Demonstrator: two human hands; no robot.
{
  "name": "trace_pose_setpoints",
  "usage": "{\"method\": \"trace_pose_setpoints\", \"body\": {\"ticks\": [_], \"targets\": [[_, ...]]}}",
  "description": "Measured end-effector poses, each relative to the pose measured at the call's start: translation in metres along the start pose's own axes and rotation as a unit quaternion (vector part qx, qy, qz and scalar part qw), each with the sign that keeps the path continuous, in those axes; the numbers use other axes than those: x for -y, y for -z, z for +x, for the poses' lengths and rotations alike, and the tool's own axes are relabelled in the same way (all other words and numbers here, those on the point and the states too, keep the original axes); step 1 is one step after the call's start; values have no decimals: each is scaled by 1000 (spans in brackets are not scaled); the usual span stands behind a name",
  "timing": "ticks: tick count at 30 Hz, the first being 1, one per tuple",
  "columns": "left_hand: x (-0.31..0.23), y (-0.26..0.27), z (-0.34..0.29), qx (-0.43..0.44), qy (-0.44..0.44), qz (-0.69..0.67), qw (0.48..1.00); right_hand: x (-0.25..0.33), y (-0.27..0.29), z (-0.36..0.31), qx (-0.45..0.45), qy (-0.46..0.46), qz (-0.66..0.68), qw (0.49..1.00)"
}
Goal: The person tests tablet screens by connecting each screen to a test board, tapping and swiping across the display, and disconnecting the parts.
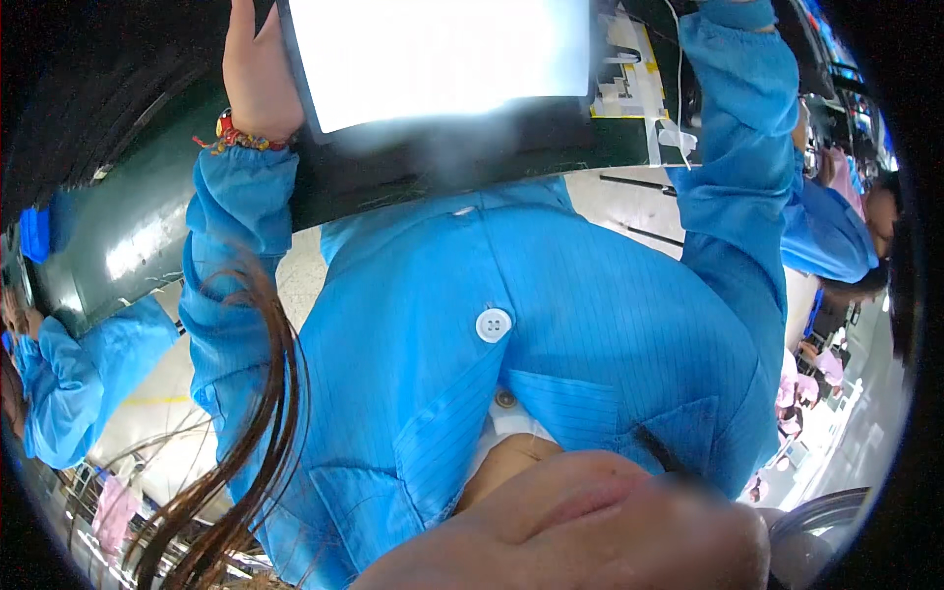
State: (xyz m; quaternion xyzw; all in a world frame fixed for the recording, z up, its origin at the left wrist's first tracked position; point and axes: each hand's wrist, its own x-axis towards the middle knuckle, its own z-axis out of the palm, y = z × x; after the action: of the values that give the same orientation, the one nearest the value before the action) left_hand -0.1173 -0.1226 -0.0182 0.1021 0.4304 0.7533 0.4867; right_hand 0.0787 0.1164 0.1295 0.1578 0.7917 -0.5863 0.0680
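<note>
At the upper left, my left hand [264,88] lies against the left edge of a glowing white panel [442,59] with a dark frame. One stretched digit stands apart on the hand's outer side. The other fingers are hidden behind the panel or cut off by the top edge, and no grip on the panel shows. A beaded, colourful bracelet [241,138] circles that wrist. My right arm [737,98] reaches up past the panel in a blue sleeve, and its hand lies beyond the top edge.
The panel is over a dark green worktable [147,246]. A yellow-edged sheet [629,74] with dark metal parts lies right of it, beside a white cable [678,29]. Co-workers in blue sleeves [74,383] sit at both sides. A blue bin [35,234] stands far left.
</note>
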Motion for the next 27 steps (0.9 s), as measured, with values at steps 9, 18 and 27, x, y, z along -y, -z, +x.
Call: {"method": "trace_pose_setpoints", "body": {"ticks": [9, 18, 27], "targets": [[2, -8, 1, -35, -22, 19, 999, -3, -53, -31, -189, 155, -291, 925], [-1, 16, 3, 129, 26, -105, 986, -62, -124, -67, -6, 263, -488, 832], [-6, 10, -8, 178, -51, 97, 978, -33, -78, -66, -297, 177, -562, 751]]}}
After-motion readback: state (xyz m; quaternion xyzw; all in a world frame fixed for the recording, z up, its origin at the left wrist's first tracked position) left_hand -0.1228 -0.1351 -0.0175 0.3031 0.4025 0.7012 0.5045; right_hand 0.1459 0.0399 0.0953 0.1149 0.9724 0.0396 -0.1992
